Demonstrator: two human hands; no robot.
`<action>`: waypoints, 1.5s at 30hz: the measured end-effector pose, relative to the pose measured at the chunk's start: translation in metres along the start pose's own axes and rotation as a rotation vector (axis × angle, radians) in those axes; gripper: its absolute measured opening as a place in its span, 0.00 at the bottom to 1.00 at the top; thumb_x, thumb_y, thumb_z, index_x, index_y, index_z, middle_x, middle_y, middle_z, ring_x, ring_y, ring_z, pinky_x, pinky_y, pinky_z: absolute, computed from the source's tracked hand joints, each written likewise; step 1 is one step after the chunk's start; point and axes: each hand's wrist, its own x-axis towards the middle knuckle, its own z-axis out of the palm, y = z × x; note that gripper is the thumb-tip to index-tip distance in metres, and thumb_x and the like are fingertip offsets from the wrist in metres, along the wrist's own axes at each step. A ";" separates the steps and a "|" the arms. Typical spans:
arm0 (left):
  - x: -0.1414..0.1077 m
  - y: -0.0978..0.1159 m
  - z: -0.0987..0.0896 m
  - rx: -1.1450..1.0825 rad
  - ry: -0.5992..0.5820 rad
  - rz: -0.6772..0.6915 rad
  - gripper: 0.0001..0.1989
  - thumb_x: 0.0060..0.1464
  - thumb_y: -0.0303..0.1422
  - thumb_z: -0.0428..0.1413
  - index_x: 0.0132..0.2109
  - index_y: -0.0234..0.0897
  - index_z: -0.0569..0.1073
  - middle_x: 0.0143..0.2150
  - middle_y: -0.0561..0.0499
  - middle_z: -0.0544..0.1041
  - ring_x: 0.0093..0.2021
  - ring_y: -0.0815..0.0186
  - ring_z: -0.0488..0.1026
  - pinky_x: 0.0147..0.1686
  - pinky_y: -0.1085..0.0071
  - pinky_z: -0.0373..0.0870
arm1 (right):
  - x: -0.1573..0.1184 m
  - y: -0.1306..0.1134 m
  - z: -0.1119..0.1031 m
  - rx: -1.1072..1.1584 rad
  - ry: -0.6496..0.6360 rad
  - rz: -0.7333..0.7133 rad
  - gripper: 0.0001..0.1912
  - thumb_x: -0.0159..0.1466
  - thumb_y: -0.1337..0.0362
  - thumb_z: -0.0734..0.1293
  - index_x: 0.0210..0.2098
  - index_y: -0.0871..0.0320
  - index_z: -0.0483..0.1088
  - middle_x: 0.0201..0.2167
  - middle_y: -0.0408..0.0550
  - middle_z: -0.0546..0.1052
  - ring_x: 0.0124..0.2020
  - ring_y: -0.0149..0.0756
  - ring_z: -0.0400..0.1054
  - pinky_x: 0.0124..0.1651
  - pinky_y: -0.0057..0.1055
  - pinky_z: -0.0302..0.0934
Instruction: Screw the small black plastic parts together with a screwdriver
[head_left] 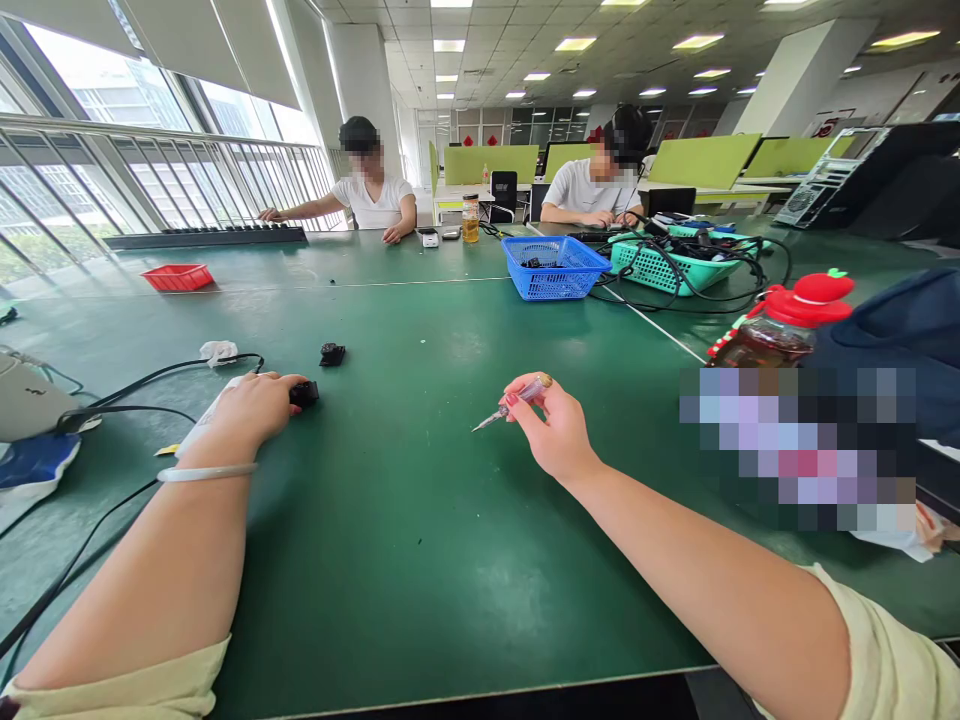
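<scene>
Daylight enters the office through windows (82, 70) on your left, behind a metal railing (161, 132) and beneath half-lowered blinds (217, 40). Beyond your green table (360, 560), lime partitions (705, 160) and black chairs (504, 188) stand under ceiling (514, 32) lights (697, 42), with white pillars (810, 75) either side.

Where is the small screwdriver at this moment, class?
In the head view, the small screwdriver is just right of centre, held in the fingers of the right hand, its tip pointing left over the green tabletop.
</scene>
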 end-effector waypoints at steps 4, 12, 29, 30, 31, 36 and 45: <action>0.001 0.002 0.000 0.015 0.000 -0.006 0.26 0.59 0.37 0.52 0.63 0.36 0.68 0.54 0.37 0.75 0.55 0.42 0.68 0.49 0.57 0.64 | 0.000 -0.001 0.000 -0.006 0.003 -0.008 0.08 0.65 0.57 0.65 0.35 0.55 0.69 0.30 0.45 0.77 0.29 0.34 0.71 0.38 0.35 0.69; -0.006 0.025 -0.017 0.049 0.050 -0.046 0.19 0.63 0.39 0.47 0.52 0.33 0.75 0.44 0.38 0.79 0.47 0.45 0.73 0.42 0.58 0.66 | 0.000 -0.002 0.000 -0.031 0.017 -0.027 0.08 0.66 0.57 0.64 0.35 0.54 0.69 0.31 0.45 0.77 0.30 0.34 0.72 0.38 0.35 0.69; -0.040 0.189 -0.015 -0.553 0.191 0.570 0.14 0.60 0.41 0.56 0.49 0.41 0.75 0.45 0.48 0.80 0.47 0.57 0.73 0.50 0.60 0.69 | -0.013 -0.012 0.002 -0.042 -0.062 -0.286 0.03 0.68 0.62 0.62 0.40 0.52 0.66 0.37 0.48 0.75 0.36 0.37 0.73 0.43 0.38 0.70; -0.039 0.189 -0.013 -0.573 0.192 0.574 0.14 0.60 0.42 0.56 0.49 0.41 0.75 0.45 0.48 0.80 0.47 0.57 0.73 0.50 0.59 0.69 | -0.012 -0.011 0.002 -0.061 -0.072 -0.276 0.03 0.68 0.62 0.62 0.40 0.52 0.66 0.37 0.48 0.75 0.38 0.37 0.73 0.44 0.37 0.70; -0.039 0.189 -0.013 -0.589 0.192 0.577 0.14 0.60 0.42 0.56 0.48 0.41 0.75 0.44 0.48 0.80 0.47 0.57 0.73 0.50 0.59 0.69 | -0.012 -0.011 0.003 -0.081 -0.084 -0.270 0.02 0.68 0.63 0.62 0.40 0.52 0.66 0.37 0.48 0.76 0.38 0.37 0.74 0.44 0.37 0.70; -0.039 0.191 -0.011 -0.623 0.172 0.577 0.14 0.60 0.42 0.55 0.49 0.40 0.74 0.43 0.48 0.79 0.48 0.56 0.72 0.50 0.60 0.69 | -0.010 -0.014 0.005 -0.183 -0.147 -0.320 0.03 0.66 0.67 0.62 0.38 0.52 0.66 0.35 0.45 0.77 0.35 0.35 0.74 0.41 0.34 0.69; -0.035 0.192 -0.005 -0.643 0.141 0.565 0.14 0.57 0.33 0.53 0.50 0.43 0.74 0.46 0.50 0.79 0.50 0.57 0.72 0.52 0.60 0.70 | -0.015 -0.019 0.015 -0.402 -0.496 -0.725 0.03 0.64 0.68 0.63 0.34 0.53 0.66 0.31 0.47 0.77 0.31 0.37 0.70 0.36 0.34 0.66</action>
